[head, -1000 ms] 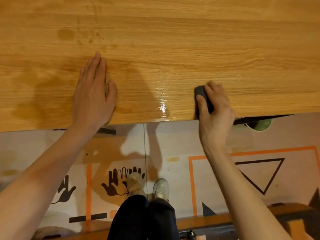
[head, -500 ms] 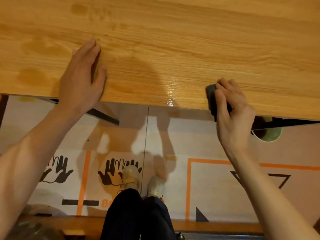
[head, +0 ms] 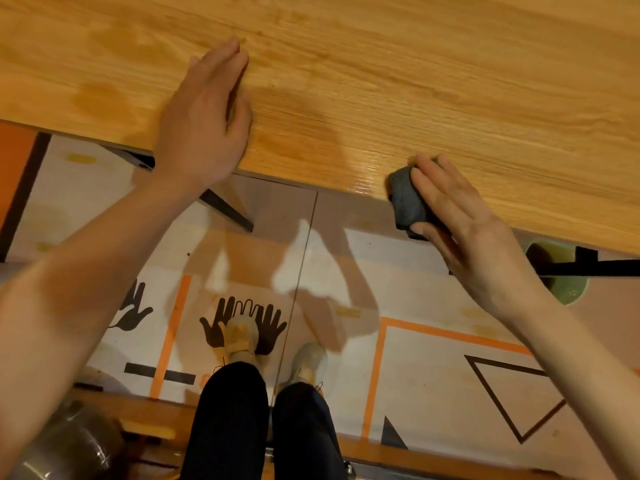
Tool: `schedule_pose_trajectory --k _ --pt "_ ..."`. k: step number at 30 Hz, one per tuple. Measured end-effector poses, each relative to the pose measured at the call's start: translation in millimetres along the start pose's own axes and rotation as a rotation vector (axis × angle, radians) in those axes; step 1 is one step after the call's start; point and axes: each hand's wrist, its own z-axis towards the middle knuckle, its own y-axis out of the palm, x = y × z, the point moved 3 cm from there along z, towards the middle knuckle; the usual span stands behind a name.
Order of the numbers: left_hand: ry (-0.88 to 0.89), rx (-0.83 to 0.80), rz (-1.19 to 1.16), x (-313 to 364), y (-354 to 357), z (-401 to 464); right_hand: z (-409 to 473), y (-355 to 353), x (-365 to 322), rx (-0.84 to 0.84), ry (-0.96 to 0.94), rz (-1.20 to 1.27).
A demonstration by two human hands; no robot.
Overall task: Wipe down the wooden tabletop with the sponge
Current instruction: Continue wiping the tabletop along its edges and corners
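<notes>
A dark grey sponge [head: 407, 202] sits on the near edge of the wooden tabletop [head: 433, 81], part of it overhanging the edge, at about 3 o'clock in the head view. The right hand [head: 467, 230] holds it, fingers laid over its top and thumb curled against its near end. A wet sheen [head: 367, 174] glints on the wood just beside the sponge, toward 9 o'clock. At 11 o'clock the left hand [head: 204, 126] lies flat on the tabletop, fingers straight and close together, well apart from the sponge. Darker damp patches [head: 100, 98] mark the wood at 10 o'clock. Below the table edge, the floor [head: 433, 358] carries orange lines, a black triangle outline [head: 512, 396] at 4 o'clock and black handprint graphics [head: 242, 327] at 6 o'clock; no writing can be read. The person's light shoes [head: 308, 362] and dark trousers [head: 232, 420] stand on it. A green cup [head: 568, 292] shows under the table at 3 o'clock.
</notes>
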Motion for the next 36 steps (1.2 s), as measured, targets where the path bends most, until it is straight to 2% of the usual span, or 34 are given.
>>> schedule_pose_trajectory --k 4,6,9,11,14,17,19,24,30,33,36 --pt "0.025 0.002 -0.001 2 0 1 4 24 -21 0.281 0.114 -0.012" --pt "0.026 0.003 0.003 2 -1 1 21 42 -45 0.356 0.126 -0.025" --pt "0.033 0.003 0.013 3 -1 1 64 72 -87 0.416 0.046 -0.084" --pt "0.038 0.001 0.013 2 0 2 80 80 -100 0.401 -0.057 -0.114" --pt "0.037 0.001 0.002 1 1 3 53 61 -69 0.310 -0.115 -0.114" --pt "0.033 0.005 -0.016 2 1 1 5 36 -30 0.384 0.058 -0.144" --pt "0.045 -0.001 -0.024 2 1 1 -3 38 -28 0.441 0.149 -0.107" --pt "0.047 -0.126 -0.153 -15 -14 10 35 64 -64 0.488 0.134 -0.024" --pt "0.012 -0.075 -0.056 -78 -45 26 101 108 -132 0.531 0.002 0.017" --pt "0.023 -0.065 -0.016 -105 -47 30 128 123 -159 0.451 -0.058 -0.024" --pt "0.034 -0.061 -0.017 -111 -43 29 117 110 -146 0.336 -0.061 0.037"
